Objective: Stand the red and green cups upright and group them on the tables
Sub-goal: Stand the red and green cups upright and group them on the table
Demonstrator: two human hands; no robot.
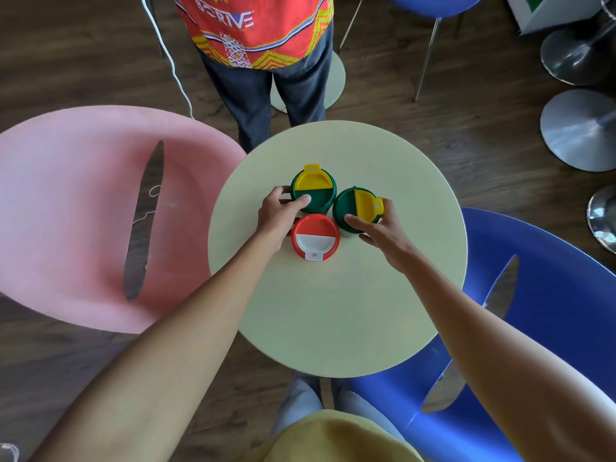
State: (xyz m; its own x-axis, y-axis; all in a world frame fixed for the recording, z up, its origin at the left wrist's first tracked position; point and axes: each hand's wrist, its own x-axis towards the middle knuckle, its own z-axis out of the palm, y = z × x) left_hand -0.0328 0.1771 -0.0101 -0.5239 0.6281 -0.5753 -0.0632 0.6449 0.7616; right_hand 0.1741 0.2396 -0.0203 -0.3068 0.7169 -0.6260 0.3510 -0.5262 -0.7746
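Three lidded cups stand upright, close together, in the middle of a round cream table (pixel 336 315). The far green cup (pixel 313 190) has a green and yellow lid, and my left hand (pixel 281 215) grips its left side. A second green cup (pixel 357 208) with the same kind of lid stands to its right, held by my right hand (pixel 380 230). The red cup (pixel 315 237), with a red and white lid, sits nearest me between both hands, touching or almost touching the two green ones.
A pink chair (pixel 73 211) stands left of the table and a blue chair (pixel 540 295) to its right. A person in a red patterned shirt (pixel 256 31) stands just beyond the table. Metal stool bases (pixel 576 128) lie at the far right on the wooden floor.
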